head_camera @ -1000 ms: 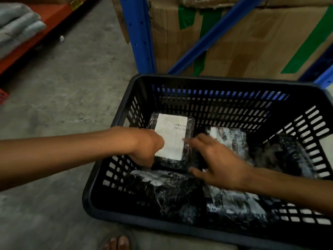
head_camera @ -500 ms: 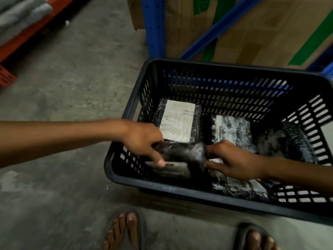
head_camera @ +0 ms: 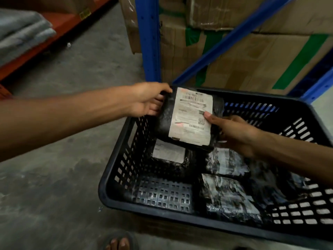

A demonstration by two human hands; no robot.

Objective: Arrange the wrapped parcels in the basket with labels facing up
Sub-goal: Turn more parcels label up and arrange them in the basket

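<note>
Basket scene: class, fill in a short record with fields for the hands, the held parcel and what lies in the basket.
held parcel: black wrap, white label facing up, held above the basket's far left
left hand: grips the parcel's left edge
right hand: grips its right edge, thumb on the label
basket: black, slotted, on the floor
inside: labelled parcel at the far left, label up; film-wrapped parcels to its right, labels unclear
free spot: near-left corner

Grey concrete floor (head_camera: 54,177), black basket (head_camera: 126,163) standing on it, sandalled foot (head_camera: 118,243)
</note>
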